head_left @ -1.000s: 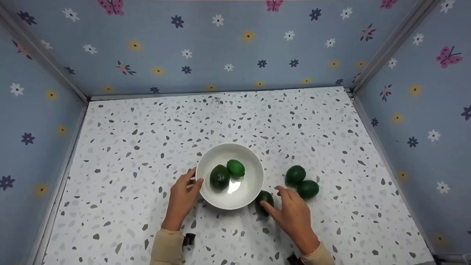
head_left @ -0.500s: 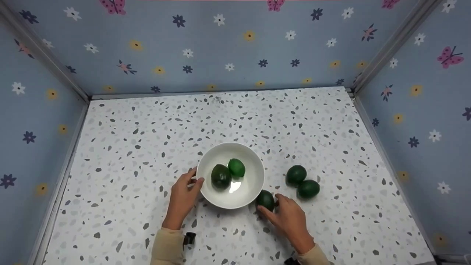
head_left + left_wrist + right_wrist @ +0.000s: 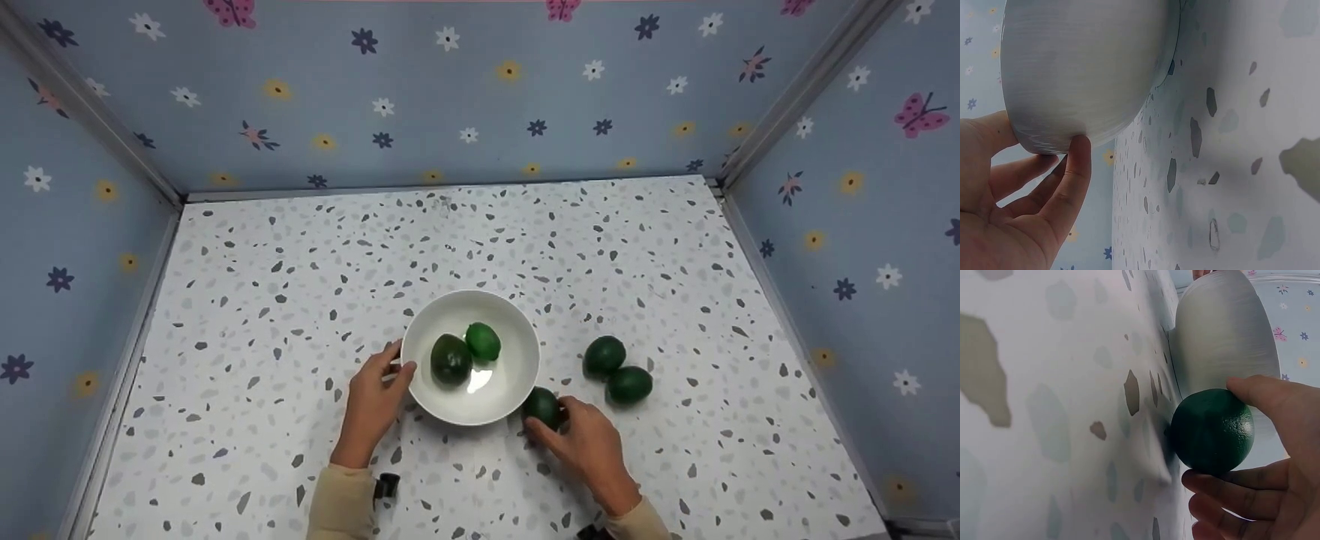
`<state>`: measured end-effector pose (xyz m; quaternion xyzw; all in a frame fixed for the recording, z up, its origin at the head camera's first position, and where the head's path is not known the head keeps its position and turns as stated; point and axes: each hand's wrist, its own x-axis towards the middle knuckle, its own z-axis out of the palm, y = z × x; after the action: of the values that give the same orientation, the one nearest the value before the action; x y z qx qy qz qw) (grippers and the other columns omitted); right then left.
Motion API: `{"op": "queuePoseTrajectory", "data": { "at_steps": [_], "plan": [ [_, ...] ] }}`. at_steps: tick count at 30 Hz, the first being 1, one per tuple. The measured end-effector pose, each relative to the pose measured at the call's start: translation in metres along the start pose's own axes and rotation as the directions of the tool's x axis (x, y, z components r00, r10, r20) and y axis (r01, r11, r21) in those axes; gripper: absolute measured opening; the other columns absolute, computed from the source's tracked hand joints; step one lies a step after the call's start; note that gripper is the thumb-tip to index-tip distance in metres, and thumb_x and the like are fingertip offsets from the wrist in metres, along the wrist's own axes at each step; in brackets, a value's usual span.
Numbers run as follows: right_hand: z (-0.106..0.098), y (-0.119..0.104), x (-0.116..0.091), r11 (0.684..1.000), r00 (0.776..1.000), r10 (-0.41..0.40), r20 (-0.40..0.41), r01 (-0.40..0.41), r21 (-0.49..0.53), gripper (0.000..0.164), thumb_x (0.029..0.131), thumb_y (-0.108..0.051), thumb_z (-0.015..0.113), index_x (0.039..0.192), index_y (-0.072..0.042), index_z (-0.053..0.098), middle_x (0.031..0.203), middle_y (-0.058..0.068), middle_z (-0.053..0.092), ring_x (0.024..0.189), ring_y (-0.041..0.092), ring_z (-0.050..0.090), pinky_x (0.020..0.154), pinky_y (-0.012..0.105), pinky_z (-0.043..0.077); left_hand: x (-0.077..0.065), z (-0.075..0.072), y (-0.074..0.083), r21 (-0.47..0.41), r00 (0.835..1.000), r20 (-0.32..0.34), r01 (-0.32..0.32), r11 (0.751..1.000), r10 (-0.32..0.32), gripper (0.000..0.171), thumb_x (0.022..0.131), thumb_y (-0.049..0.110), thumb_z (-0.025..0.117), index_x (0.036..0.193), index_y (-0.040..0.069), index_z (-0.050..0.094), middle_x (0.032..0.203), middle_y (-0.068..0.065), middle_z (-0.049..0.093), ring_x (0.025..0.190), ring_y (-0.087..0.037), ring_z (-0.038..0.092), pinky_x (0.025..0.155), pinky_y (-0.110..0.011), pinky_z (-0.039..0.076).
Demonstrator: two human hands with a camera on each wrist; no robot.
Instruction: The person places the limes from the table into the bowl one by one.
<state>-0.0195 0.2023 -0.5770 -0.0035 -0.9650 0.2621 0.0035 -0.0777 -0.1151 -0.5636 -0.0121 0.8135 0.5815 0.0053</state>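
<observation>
While L hand (image 3: 369,401) holds white bowl (image 3: 469,306) by its L outer side w/ thumb & fingertips, R hand (image 3: 595,442) pinches dk. green fruit (image 3: 541,406) close to bowl's near R edge. Inside bowl: avocado-like fruit (image 3: 451,361) & smaller, brighter green fruit (image 3: 483,341), side by side. R of bowl, two more dk. green fruits (image 3: 604,355) touch.

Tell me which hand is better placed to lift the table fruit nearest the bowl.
Probably the right hand: it holds that fruit from two sides. The left hand touches the opposite side of the bowl, so it would likely have to reach around.
</observation>
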Motion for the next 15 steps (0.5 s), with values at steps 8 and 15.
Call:
{"op": "queuePoseTrajectory", "data": {
  "at_steps": [8, 15],
  "plan": [
    [-0.007, 0.000, 0.002, 1.000, 1.000, 0.027, -0.007, -0.027, -0.002, 0.049, 0.084, -0.060, 0.073, 0.098, -0.013, 0.067, 0.081, -0.003, 0.060, 0.071, 0.014, 0.053, 0.060, 0.032, 0.047, 0.000, 0.000, -0.001, -0.006, 1.000, -0.002, -0.012, 1.000, 0.012, 0.052, 0.099, 0.028, 0.066, 0.145, 0.006, 0.053, 0.131, -0.014, 0.058, 0.111, -0.026, 0.062, 0.093, -0.034, 0.056],
    [-0.019, 0.000, 0.005, 1.000, 0.999, 0.011, -0.048, -0.011, 0.008, 0.048, 0.085, -0.057, 0.075, 0.101, -0.013, 0.067, 0.086, -0.001, 0.063, 0.072, 0.014, 0.055, 0.061, 0.032, 0.049, 0.000, 0.001, -0.001, 0.001, 1.000, -0.012, -0.018, 1.000, 0.018, 0.051, 0.099, 0.027, 0.067, 0.144, 0.005, 0.055, 0.131, -0.014, 0.059, 0.110, -0.026, 0.062, 0.092, -0.035, 0.057]
  ]
}}
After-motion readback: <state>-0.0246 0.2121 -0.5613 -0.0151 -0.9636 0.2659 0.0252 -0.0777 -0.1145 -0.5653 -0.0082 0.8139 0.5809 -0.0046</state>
